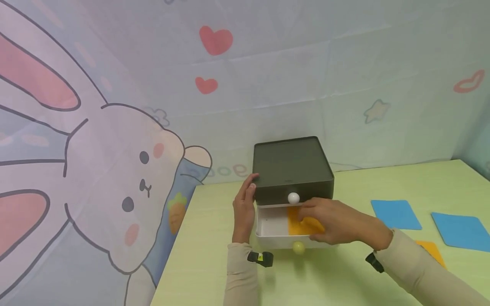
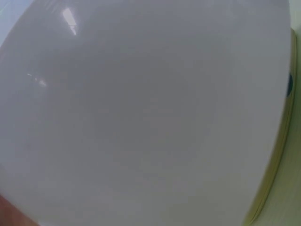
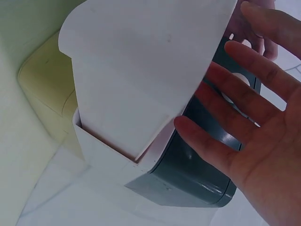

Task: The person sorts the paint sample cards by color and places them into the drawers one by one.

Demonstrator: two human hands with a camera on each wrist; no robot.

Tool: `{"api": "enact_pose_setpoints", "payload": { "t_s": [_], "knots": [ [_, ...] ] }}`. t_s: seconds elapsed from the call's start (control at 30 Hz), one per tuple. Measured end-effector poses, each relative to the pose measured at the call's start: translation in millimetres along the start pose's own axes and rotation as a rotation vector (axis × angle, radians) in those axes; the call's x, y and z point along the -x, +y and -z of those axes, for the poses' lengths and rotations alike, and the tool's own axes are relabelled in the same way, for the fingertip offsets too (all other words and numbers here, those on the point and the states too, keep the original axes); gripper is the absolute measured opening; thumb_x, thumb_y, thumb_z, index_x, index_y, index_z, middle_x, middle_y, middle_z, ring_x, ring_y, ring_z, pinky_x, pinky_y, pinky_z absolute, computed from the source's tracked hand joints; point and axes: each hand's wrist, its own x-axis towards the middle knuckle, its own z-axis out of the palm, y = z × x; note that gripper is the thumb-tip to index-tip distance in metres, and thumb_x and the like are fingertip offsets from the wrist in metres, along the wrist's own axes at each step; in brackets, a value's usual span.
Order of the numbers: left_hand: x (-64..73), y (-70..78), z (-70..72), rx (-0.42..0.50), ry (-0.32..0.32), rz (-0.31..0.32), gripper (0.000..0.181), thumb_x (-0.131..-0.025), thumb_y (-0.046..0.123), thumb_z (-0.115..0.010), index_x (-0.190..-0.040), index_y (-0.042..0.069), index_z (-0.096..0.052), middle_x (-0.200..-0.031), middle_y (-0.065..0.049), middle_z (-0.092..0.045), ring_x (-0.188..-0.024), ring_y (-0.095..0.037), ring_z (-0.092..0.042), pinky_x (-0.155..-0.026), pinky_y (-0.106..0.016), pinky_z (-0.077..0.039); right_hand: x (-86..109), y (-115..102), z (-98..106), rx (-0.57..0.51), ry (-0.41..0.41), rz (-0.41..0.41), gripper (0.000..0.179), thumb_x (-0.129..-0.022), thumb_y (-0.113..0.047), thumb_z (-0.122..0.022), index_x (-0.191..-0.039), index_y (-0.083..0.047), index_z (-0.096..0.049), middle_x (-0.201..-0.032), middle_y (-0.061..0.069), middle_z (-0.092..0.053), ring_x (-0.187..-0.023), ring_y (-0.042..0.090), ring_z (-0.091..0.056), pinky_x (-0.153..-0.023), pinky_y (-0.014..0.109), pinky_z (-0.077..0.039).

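Mini drawer cabinet (image 1: pixel 292 163), white drawer (image 1: pixel 277 243) extended.
Left hand (image 1: pixel 243 211): fingers straight, against cabinet side. Right hand (image 1: pixel 334 221): fingers spread, at orange sheet (image 1: pixel 295 221).

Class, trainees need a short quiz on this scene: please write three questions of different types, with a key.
1. What colour is the knob on the open drawer: (a) white, (b) yellow, (c) blue?
2. True or false: both blue sheets lie inside the drawer.
3. Fill in: over the orange sheet in the drawer is the ___.

Key: 1. b. 2. False; both blue sheets lie on the table. 3. Right grip.
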Motion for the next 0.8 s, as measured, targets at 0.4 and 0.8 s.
{"api": "enact_pose_setpoints", "payload": {
  "t_s": [0.4,0.8],
  "knots": [
    [1.3,1.0,-2.1,-0.005,0.009,-0.004,0.035,-0.107,0.037,-0.042,-0.136,0.032,-0.062,-0.152,0.004,-0.053,-0.142,-0.024,-0.05,-0.115,-0.051,-0.042,32.8,11,20,0.016,0.097,-0.031,0.037,-0.078,-0.017,-0.084,-0.112,-0.019,-0.071,-0.113,-0.005,-0.069,-0.1,0.017,-0.067,-0.085,0.04,-0.058],
    [0.9,-1.4,-3.5,0.0,0.0,0.021,0.035,-0.106,0.04,-0.042,-0.136,0.036,-0.061,-0.152,0.005,-0.052,-0.142,-0.024,-0.05,-0.115,-0.05,-0.042,112.1,51,28,0.082,0.028,-0.268,0.039,-0.075,-0.022,-0.087,-0.109,-0.024,-0.068,-0.114,-0.009,-0.068,-0.103,0.022,-0.067,-0.085,0.044,-0.057]
  ]
}}
